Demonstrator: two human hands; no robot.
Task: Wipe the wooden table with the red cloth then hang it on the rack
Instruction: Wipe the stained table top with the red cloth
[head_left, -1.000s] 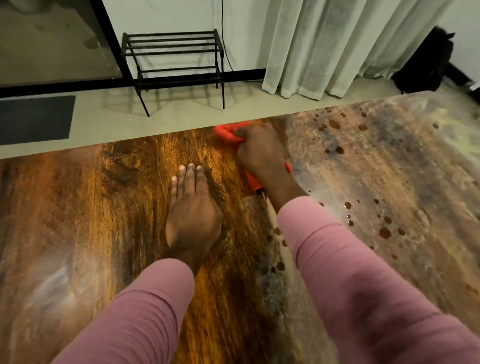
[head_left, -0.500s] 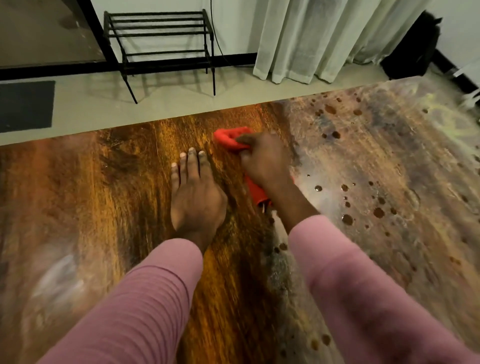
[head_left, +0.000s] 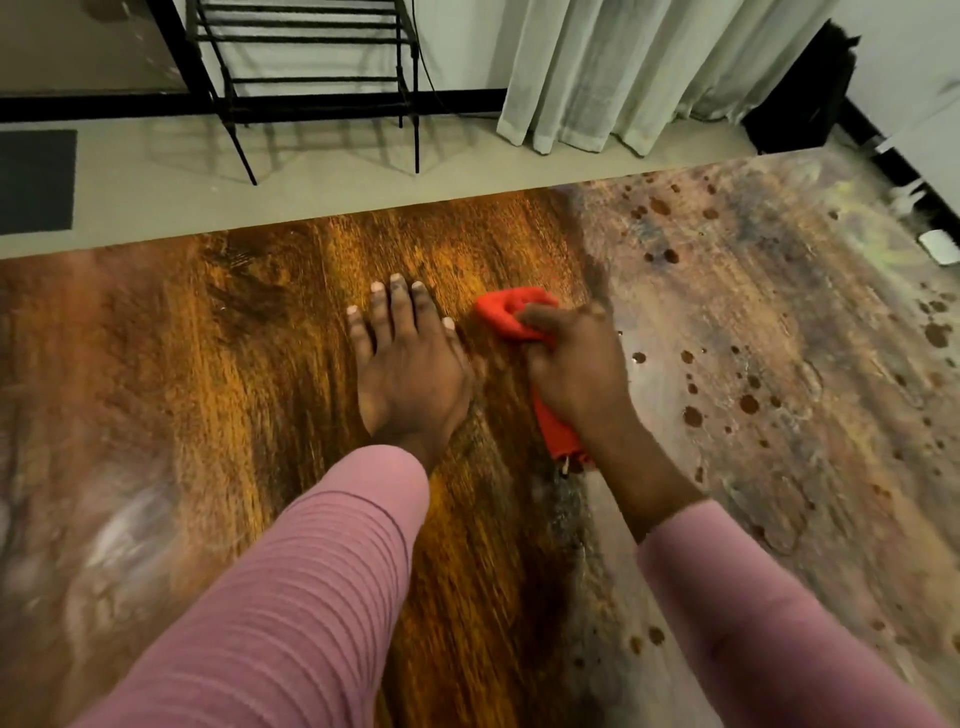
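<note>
Left hand: the left hand (head_left: 410, 374) lies flat, palm down, on the wooden table (head_left: 234, 395). Its fingers are straight and close together, pointing at the far edge, and it holds nothing.
Left arm: a ribbed pink sleeve (head_left: 291, 597) comes in from the lower left and ends at the wrist.
Right hand: the right hand (head_left: 576, 374) is knuckles up, with its fingers curled round the red cloth (head_left: 511, 312), pressing it onto the wood. It sits just beside the left hand, with a narrow strip of table between them.
Right arm: a smooth pink sleeve (head_left: 753, 623) comes in from the lower right, with the forearm bare above the wrist.
Red cloth: bunched up near the middle of the table. One end shows past the fingers and the other pokes out under the wrist.
Table surface: glossy orange-brown under the hands and to the left. To the right it is dull and greyish, scattered with dark spots (head_left: 748, 402).
Far edge: it runs across the view beyond the fingertips, with bare wood between it and both hands.
Open room: a wide stretch of tabletop lies to the left of the left hand, and the spotted area lies to the right of the right hand.
Beyond the table: on the pale floor (head_left: 363, 187), a black metal rack (head_left: 306, 57) stands against the wall, well apart from the cloth.
Surroundings: pale curtains (head_left: 623, 67) hang to the right of the rack, and a dark mat (head_left: 34, 179) lies at the far left.
</note>
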